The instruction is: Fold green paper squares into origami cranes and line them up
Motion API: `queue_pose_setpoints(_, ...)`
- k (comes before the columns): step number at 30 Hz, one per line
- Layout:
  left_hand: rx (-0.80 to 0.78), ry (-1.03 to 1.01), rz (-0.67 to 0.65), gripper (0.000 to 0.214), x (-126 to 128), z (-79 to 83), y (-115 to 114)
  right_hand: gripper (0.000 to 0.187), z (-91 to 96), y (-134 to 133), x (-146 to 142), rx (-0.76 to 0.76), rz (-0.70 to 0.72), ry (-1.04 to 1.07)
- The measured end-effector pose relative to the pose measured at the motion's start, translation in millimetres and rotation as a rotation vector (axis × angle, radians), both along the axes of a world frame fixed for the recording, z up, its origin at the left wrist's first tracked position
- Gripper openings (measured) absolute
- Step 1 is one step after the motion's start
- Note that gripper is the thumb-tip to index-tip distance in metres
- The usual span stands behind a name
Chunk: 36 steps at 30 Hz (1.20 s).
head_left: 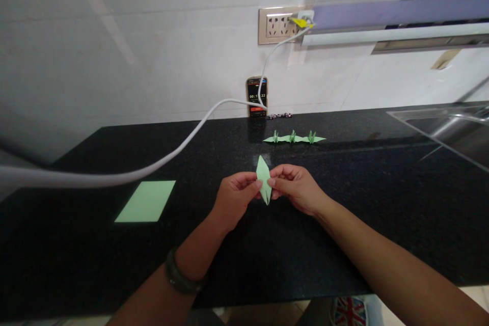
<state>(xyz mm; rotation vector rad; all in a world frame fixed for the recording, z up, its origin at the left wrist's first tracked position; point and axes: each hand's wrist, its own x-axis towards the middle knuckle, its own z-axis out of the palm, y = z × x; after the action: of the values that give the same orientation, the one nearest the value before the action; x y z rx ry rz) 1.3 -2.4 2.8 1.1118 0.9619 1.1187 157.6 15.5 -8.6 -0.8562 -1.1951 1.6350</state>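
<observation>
A narrow, diamond-shaped folded piece of green paper (263, 175) stands upright above the black countertop (344, 224), near its middle. My left hand (234, 197) pinches its left edge and my right hand (296, 187) pinches its right edge, fingers closed on the paper. A dark bracelet sits on my left wrist. Three finished green paper cranes (293, 137) stand in a row behind my hands. A flat green paper sheet (146, 201) lies to the left.
A phone (257, 97) showing a timer leans against the white wall, with a white cable (153, 165) running from the wall socket (278, 25) across the left of the counter. A steel sink (451, 130) is at the right. Small beads lie beside the phone.
</observation>
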Motion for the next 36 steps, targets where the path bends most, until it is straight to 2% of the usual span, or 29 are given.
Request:
queue_pose_setpoints(7,0.053,-0.027,0.021,0.019,0.7,-0.8,-1.0,0.017,1.6,-2.1,-1.6,0.04,0.016,0.027)
queue_pose_setpoints(12,0.103,0.041,0.053,0.008,-0.5,-1.4,-1.2,0.008,-2.2,-3.9,-2.2,0.063,0.01,0.038)
queue_pose_setpoints(16,0.056,-0.01,0.018,0.011,-0.8,-0.2,-1.8,0.004,-2.8,-2.8,-0.9,0.078,0.01,0.047)
queue_pose_setpoints(19,-0.036,-0.109,-0.061,0.022,-0.6,0.1,-1.9,0.003,0.0,-0.7,0.8,0.191,-0.039,-0.001)
queue_pose_setpoints(23,-0.099,-0.003,-0.068,0.023,0.9,-0.8,-1.5,0.011,4.1,0.0,3.0,0.436,-0.109,-0.168)
queue_pose_setpoints(26,-0.087,0.04,-0.041,0.022,2.1,-1.1,-1.1,0.013,5.8,-1.9,4.1,0.518,-0.137,-0.249)
queue_pose_setpoints(29,-0.028,0.048,-0.029,0.02,2.5,-1.1,-1.0,0.011,6.7,-3.9,3.7,0.474,-0.103,-0.224)
queue_pose_setpoints(33,0.085,0.095,-0.013,0.018,1.5,-2.1,-1.1,0.018,5.4,-4.5,0.5,0.296,-0.107,-0.15)
queue_pose_setpoints(36,0.168,0.195,0.009,0.018,0.6,-4.5,-0.9,0.016,3.3,-3.3,-1.4,0.269,-0.091,-0.19)
